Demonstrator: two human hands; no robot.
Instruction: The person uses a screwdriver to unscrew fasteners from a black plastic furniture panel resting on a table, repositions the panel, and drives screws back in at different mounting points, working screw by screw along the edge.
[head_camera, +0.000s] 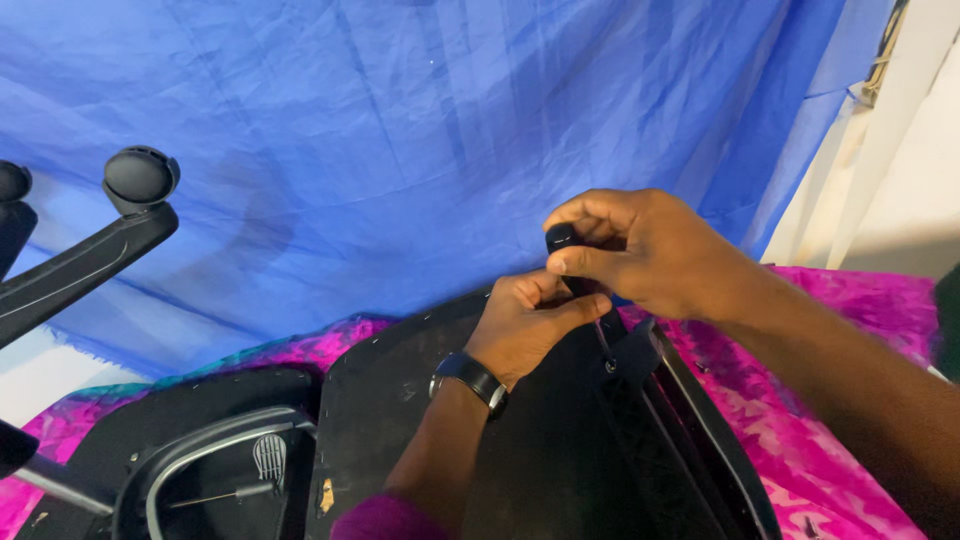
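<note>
My right hand (640, 250) grips the dark handle of a tool (560, 238), its shaft pointing down toward the black chair seat underside (400, 410). My left hand (525, 325), with a black watch (470, 378) on the wrist, rests on the seat panel right under the right hand, thumb pressed by the tool's shaft. A black bracket (640, 350) sits on the panel beside the tool tip. Whether the left fingers hold a small part is hidden.
A black chair base arm with a castor (140, 178) juts in at the left. A second black chair part with a grey curved frame (210, 450) lies lower left. Pink patterned cloth (830, 300) covers the surface; a blue sheet (400, 130) hangs behind.
</note>
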